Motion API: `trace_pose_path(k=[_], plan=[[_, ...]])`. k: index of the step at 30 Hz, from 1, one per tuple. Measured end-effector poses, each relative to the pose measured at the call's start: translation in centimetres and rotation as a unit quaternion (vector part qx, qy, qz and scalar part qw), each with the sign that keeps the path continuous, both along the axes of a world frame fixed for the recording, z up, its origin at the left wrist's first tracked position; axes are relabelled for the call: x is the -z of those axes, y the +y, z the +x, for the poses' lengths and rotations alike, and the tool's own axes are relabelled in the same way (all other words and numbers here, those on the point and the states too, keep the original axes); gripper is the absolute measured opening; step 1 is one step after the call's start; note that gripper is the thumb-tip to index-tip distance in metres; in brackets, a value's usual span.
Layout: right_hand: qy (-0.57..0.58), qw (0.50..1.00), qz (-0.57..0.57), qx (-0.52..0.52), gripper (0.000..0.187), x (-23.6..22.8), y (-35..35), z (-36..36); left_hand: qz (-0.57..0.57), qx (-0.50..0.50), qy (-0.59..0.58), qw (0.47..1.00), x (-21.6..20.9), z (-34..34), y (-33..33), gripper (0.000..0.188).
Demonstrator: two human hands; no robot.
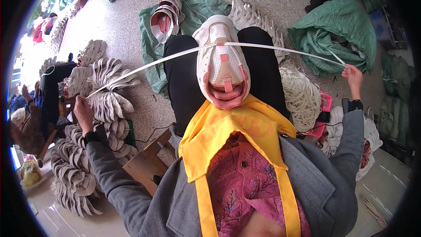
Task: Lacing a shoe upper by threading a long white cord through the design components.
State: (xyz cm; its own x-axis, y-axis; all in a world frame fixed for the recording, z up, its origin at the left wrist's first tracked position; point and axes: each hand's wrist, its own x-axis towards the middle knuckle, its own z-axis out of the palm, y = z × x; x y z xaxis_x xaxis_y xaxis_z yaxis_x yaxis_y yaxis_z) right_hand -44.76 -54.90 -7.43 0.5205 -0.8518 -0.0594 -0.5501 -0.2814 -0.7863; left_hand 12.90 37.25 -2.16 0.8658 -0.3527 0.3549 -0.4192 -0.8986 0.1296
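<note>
A white shoe upper [224,68] with mesh panels and pink trim rests on my lap, toe pointing away. A flat white shoelace [258,45] crosses it near the toe, running out taut to both sides. Far to the left, my left hand [82,113] pinches one end of the lace. My right hand [353,79], out to the right, has the other end between closed fingers, with a short tail sticking up. The yellow apron [237,120] lies under the upper's heel end.
Stacked white shoe uppers [116,74] fill the left side. More uppers [163,19] lie ahead on green sacking [193,6]. A heap of white laces [300,96] sits by my right knee, near a green sack [333,30]. Other people are partly visible at the left and top right.
</note>
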Motion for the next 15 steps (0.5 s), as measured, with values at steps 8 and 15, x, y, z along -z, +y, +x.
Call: trace_pose_path(k=[8,15], plan=[[0.024,0.999,-0.015,0.018,0.024,-0.7,-5.5,-4.9,-0.022,-0.087,-0.019,0.996,-2.3,1.7,4.2,0.006],[0.048,0.996,-0.023,0.069,0.028,0.2,-8.3,-7.6,-0.004,-0.114,0.013,0.993,-3.7,1.3,6.1,0.007]])
